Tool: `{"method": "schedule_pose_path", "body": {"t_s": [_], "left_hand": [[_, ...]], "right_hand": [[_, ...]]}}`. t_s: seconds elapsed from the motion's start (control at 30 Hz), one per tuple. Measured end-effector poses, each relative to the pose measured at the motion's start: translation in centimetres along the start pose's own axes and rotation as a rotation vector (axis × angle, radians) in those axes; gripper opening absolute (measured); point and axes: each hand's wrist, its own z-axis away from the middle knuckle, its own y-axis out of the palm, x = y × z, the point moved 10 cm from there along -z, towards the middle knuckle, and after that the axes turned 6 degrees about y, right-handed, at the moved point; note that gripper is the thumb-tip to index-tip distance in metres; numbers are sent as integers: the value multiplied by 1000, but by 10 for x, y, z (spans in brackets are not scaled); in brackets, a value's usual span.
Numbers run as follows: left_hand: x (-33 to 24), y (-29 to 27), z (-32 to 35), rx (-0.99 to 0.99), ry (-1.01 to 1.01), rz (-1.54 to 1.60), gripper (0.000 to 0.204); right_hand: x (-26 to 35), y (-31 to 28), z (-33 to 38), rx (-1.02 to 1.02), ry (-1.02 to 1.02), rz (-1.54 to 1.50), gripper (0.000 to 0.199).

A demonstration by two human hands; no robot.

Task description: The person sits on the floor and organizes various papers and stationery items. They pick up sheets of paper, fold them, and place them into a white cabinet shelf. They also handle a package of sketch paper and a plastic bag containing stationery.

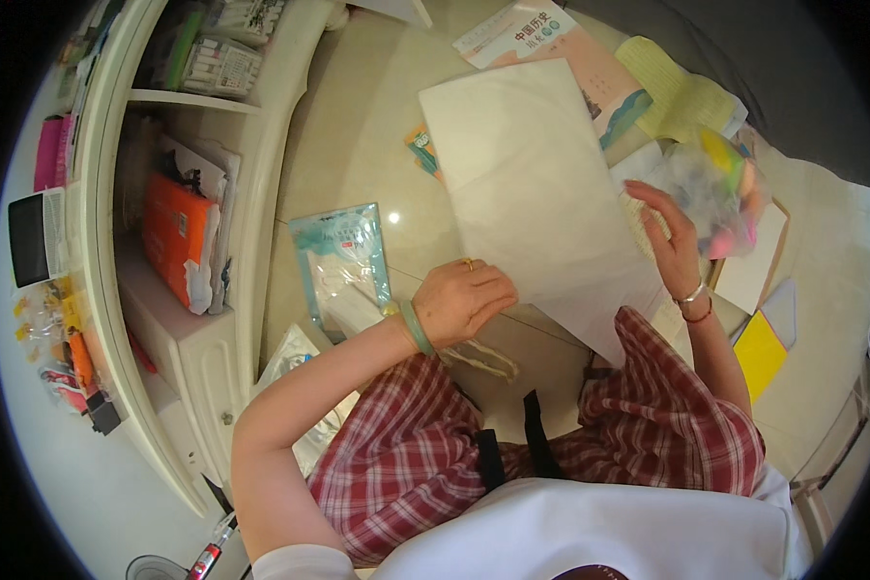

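Note:
A large white sheet (522,164), thin and partly see-through at its near corner, lies across the middle of the floor in front of me. Its loose corner hangs down toward my right knee. My left hand (462,300), with a ring and a green bangle, is closed at the sheet's near left corner, fingers together on its edge. Beside the right edge is my right hand (672,237), wearing a silver watch, its fingers apart and curved with nothing visible in them. Under the sheet's far end lies a pink and white textbook (590,77).
A teal and clear plastic packet (343,256) lies left of the sheet. To the right are a clear bag of colourful items (725,188), yellow lined paper (677,97) and a yellow card (762,356). A white shelf unit (261,184) holding an orange folder (179,237) stands left.

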Motion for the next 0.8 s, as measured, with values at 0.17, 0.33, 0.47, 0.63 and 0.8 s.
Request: {"method": "schedule_pose_path", "body": {"t_s": [0.17,0.33,0.47,0.63,0.8], "left_hand": [[-10,-26,-19,-99,-100,52,5],[-30,-47,-33,-162,-22,42,12],[-19,-66,-37,-298,-61,87,41],[17,-81,-44,-206,-109,-107,67],[50,-147,-37,-404,-36,-334,43]], "right_hand": [[113,68,19,341,-296,266,70],[95,89,29,155,-378,379,45],[78,65,15,107,-263,181,29],[108,-4,11,-2,-180,-235,25],[49,-54,14,-322,108,-1042,33]]}}
